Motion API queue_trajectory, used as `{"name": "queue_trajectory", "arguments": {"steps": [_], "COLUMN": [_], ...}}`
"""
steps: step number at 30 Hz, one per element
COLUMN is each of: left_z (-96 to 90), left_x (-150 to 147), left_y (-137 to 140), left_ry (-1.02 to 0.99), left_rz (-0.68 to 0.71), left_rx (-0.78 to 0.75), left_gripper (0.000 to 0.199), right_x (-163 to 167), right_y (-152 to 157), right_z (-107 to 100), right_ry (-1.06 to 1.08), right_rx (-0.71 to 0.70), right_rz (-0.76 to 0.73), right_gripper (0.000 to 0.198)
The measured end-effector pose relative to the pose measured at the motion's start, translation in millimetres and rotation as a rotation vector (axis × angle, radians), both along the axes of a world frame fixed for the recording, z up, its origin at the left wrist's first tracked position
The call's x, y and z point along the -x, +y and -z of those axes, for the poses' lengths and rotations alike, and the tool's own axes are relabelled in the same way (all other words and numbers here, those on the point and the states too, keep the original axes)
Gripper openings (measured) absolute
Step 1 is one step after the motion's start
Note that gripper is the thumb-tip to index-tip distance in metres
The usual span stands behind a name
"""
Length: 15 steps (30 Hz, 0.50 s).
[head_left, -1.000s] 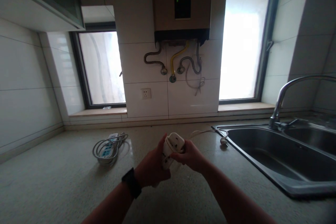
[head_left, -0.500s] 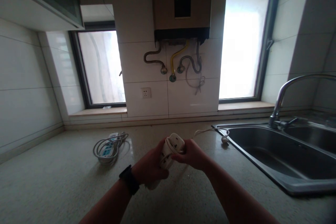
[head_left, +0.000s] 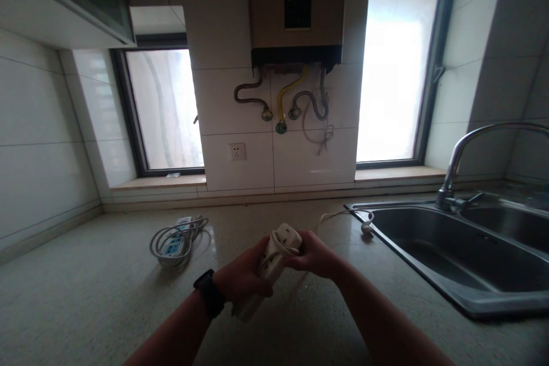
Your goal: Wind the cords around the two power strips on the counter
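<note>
A white power strip (head_left: 271, 265) is held slantwise above the counter, a loop of its white power cord (head_left: 283, 248) wound around the far end. My left hand (head_left: 245, 275), below a black wristwatch (head_left: 209, 293), is closed around the strip's middle. At the far end, my right hand (head_left: 316, 255) pinches the cord close against the strip; its fingertips are partly hidden. From behind that hand the cord runs right along the counter to its plug (head_left: 366, 229) by the sink edge. A second power strip (head_left: 174, 245), with blue sockets and a coiled grey cord, lies at left.
The speckled counter (head_left: 98, 291) stretches to the tiled wall. On the right is a steel sink (head_left: 476, 306) with a tall faucet (head_left: 454, 166). A water heater (head_left: 298, 17) hangs above, and a wall socket (head_left: 237, 152) sits below it.
The wrapped power strip has dropped slightly, and more of its near end shows below my left hand. My right hand has lowered a little with the cord. The second strip lies unmoved.
</note>
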<state>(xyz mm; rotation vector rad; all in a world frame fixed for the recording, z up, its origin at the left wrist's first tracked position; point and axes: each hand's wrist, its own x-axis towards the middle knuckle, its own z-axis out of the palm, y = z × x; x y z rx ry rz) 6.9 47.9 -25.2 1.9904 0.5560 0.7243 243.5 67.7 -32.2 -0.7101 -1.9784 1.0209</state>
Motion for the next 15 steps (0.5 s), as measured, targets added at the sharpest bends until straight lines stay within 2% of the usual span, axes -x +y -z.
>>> {"name": "queue_trajectory", "arguments": {"steps": [4,10,15], "left_z": [2.6,7.9,8.4], "left_x": [-1,0,1], "left_y": [0,2,2], "left_ry": [-0.009,-0.003,0.006], "left_rz": [0.032,0.021,0.04], "left_rx": [0.027,0.027,0.038], "left_gripper": [0.096,0.124,0.129], "right_x": [1,0,0], "right_y": [1,-5,-5], "right_z": [5,-5,-7], "right_ry": [0.043,0.08,0.112], "right_rx": [-0.049,0.006,0.044], "right_rz": [-0.005,-0.065,-0.094], "right_gripper": [0.049,0.047,0.047]}}
